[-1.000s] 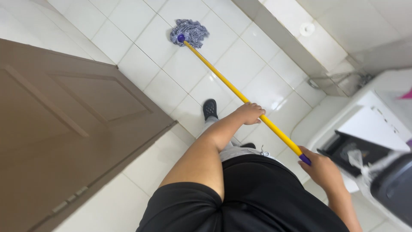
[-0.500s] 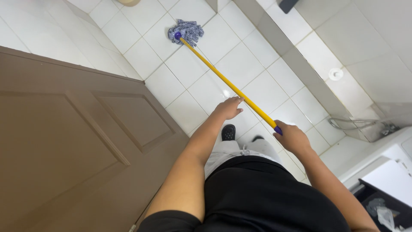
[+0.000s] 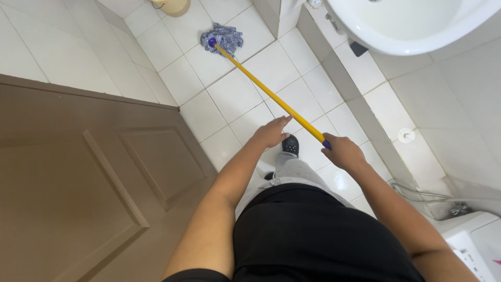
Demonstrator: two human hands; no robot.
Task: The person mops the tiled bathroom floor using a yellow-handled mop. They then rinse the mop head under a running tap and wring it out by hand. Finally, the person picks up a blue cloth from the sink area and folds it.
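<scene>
A mop with a yellow handle [image 3: 261, 86] and a blue-grey string head [image 3: 223, 37] rests on the white tiled floor [image 3: 235, 94]. My right hand [image 3: 342, 152] is closed around the purple end of the handle. My left hand [image 3: 271, 131] lies just below the handle, its fingers stretched out and not wrapped around it. Below the hands are my black shoe [image 3: 290, 145], grey trousers and black top.
A brown panelled door [image 3: 78, 183] fills the left side. A white sink [image 3: 402, 26] hangs at the top right over a tiled step. A beige container [image 3: 175, 6] stands at the far wall. A floor drain [image 3: 406, 136], wire rack [image 3: 425, 196] and white appliance [image 3: 475, 248] are at the right.
The view has swung towards the sink. My left hand has loosened from the handle and its fingers are now straight. My right hand keeps its grip on the handle's end.
</scene>
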